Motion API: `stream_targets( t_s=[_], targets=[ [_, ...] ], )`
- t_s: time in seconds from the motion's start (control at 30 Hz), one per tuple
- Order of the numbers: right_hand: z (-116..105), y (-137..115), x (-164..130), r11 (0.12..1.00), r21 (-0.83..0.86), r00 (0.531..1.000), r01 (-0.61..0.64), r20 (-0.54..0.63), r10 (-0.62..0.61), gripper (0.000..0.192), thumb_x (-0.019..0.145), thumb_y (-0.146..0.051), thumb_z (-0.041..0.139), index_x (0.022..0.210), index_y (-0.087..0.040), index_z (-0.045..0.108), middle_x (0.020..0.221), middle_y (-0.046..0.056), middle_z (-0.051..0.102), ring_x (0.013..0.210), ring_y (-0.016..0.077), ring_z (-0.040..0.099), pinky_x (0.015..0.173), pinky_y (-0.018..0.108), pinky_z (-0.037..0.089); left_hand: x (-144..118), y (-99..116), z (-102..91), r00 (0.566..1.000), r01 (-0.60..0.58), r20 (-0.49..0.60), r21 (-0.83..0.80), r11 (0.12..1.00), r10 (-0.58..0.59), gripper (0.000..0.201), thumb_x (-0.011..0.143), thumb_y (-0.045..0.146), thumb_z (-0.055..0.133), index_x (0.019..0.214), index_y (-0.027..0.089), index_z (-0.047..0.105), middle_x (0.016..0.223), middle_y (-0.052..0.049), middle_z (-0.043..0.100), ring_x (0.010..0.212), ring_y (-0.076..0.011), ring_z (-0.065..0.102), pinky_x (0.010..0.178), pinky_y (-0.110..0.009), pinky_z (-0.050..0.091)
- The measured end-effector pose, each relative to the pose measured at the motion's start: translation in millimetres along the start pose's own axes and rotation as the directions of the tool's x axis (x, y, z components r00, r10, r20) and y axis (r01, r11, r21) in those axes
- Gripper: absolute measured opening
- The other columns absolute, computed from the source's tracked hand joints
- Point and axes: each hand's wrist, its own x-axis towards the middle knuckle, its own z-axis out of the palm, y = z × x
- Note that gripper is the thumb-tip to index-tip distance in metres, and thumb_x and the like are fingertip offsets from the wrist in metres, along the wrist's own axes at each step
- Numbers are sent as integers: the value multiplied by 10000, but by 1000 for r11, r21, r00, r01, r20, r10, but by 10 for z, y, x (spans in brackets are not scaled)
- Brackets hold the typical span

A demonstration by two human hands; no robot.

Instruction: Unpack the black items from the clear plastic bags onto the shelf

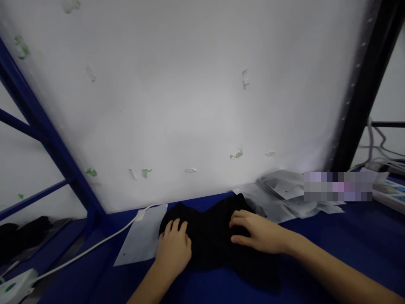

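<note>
A black cloth item, seemingly a garment [209,236], lies spread on the blue shelf surface [319,249] in the head view. Its exact kind is hard to make out. My left hand [174,247] rests on its left end, fingers slightly apart and bent over the fabric. On the right part of the cloth lies my right hand [253,230], with fingers spread and thumb apart. Under the left end of the cloth, a frosted plastic bag [139,236] sticks out. Neither hand visibly pinches the fabric.
Several frosted plastic bags [281,190] are piled at the back right, beside a pixelated patch. A white cable [104,241] runs to a power strip [19,285] at lower left. Behind stands a white wall [190,105], between a blue frame [47,126] and a black post [367,84].
</note>
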Motion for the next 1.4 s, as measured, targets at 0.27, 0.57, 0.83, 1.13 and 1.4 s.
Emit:
stream_targets(
  t_s=[0.27, 0.57, 0.83, 1.13, 1.4],
  targets=[
    [-56, 47, -32, 993, -120, 999, -10, -37, 6, 248, 768, -61, 497, 803, -199, 701, 927, 69, 667, 895, 226, 624, 808, 369, 520, 157, -165, -127, 973, 174, -166, 79, 982, -159, 429, 988, 335, 356, 1297, 155, 594, 1373, -168, 551, 1178, -329, 561, 932, -464, 470],
    [12, -29, -9, 991, -134, 999, 10, -44, -16, 195, 914, -311, 554, 980, -200, 699, 1058, 89, 643, 978, 250, 606, 918, 433, 499, 291, -536, -111, 931, 364, -55, 127, 923, -360, 499, 994, 420, 302, 1113, 125, 687, 1147, -193, 665, 1074, -382, 626, 853, -496, 478],
    [46, -77, -10, 992, -112, 998, 52, -24, -55, 238, 892, -337, 596, 1037, -181, 703, 1151, 108, 633, 1041, 262, 594, 956, 425, 490, 334, -522, -91, 964, 230, -158, 79, 970, -215, 482, 993, 379, 336, 1321, 123, 578, 1377, -174, 572, 1295, -334, 509, 1045, -492, 413],
    [-186, 215, 24, 935, -287, 890, -210, -452, 62, 382, 858, -165, 496, 1217, -168, 626, 1282, 138, 605, 1195, 285, 538, 1042, 459, 415, 185, -259, 25, 966, -256, -2, -167, 952, 259, 457, 977, 427, 448, 1383, 254, 565, 1494, -52, 497, 1388, -263, 440, 1153, -461, 361],
    [-455, 946, -287, 493, -380, 603, -783, -659, 449, 580, 723, -143, 558, 1303, -140, 564, 1385, 231, 496, 1353, 447, 352, 1080, 643, 198, 177, -255, 94, 963, -261, 1, -225, 939, 268, 465, 968, 418, 465, 1400, 266, 546, 1531, -53, 449, 1415, -279, 399, 1157, -476, 338]
  ],
)
